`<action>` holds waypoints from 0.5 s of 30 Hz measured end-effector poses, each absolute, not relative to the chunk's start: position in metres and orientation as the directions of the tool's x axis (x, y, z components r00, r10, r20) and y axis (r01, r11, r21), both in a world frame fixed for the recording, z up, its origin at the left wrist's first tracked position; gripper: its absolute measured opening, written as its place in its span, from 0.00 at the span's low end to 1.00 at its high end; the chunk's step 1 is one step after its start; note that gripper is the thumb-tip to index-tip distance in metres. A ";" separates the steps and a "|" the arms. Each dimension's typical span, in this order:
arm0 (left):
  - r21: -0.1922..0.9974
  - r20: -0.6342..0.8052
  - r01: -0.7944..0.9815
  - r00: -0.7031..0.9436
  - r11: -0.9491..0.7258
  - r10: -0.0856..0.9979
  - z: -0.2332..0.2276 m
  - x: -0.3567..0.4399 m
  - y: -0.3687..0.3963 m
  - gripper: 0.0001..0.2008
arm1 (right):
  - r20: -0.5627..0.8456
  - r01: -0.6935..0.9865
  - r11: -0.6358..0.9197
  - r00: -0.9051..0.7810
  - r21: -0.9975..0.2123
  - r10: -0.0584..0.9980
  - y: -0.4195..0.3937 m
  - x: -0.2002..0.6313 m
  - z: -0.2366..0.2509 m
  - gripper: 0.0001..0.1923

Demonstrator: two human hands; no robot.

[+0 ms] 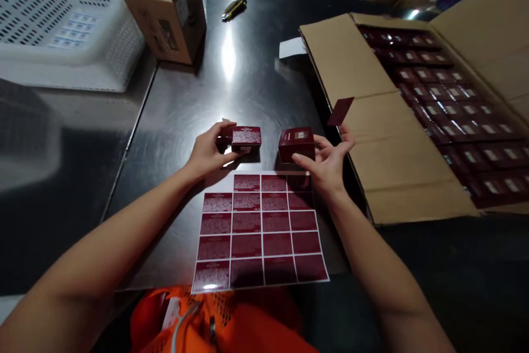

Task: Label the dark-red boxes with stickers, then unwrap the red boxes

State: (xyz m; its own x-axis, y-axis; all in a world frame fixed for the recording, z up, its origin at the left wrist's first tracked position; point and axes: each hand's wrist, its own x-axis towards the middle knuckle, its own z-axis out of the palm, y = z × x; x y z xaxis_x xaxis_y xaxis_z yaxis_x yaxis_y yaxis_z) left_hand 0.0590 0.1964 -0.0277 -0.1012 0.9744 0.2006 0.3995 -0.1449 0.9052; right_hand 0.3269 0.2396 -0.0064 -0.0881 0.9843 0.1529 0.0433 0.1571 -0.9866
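Note:
Between the thumb and fingers of my left hand (209, 150) is a small maroon box (247, 136) with a block of fine pale print facing up. A second maroon box (296, 145), bearing a pale patch on its top, is gripped by my right hand (332, 167). One loose maroon sticker (341, 111) stands up at a raised fingertip of that same hand. The two boxes are apart, side by side over the metal table (194, 99). Just below them lies a white-backed sheet of maroon labels (247, 235), one top-left place on it bare white.
On the right, an open carton (351, 83) holds rows of maroon boxes (446, 91), its flap leaning toward the table. A yellow-black utility knife (234, 9) lies at the back. At left stand a brown cardboard box (165, 17) and a white plastic basket (70, 66).

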 end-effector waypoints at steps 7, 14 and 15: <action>0.845 0.234 0.506 -0.057 -0.174 0.971 -0.027 0.058 0.198 0.29 | 0.115 -0.028 0.113 -0.109 -0.993 0.987 0.236 0.322 -0.009 0.59; 0.820 0.255 0.542 -0.064 -0.181 0.965 -0.030 0.057 0.198 0.27 | 0.152 -0.080 0.142 -0.146 -0.987 0.978 0.233 0.319 -0.013 0.60; 0.817 0.259 0.546 -0.065 -0.182 0.964 -0.030 0.057 0.198 0.27 | 0.164 -0.087 0.152 -0.154 -0.985 0.974 0.232 0.319 -0.013 0.61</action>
State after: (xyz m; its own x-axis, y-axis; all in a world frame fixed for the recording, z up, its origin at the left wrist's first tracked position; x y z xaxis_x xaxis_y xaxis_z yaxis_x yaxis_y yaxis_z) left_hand 0.0567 0.1978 -0.0298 -0.0654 0.9637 0.2588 0.5464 -0.1824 0.8174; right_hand 0.3190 0.2324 -0.0132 -0.1541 0.9744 0.1637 -0.0870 0.1517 -0.9846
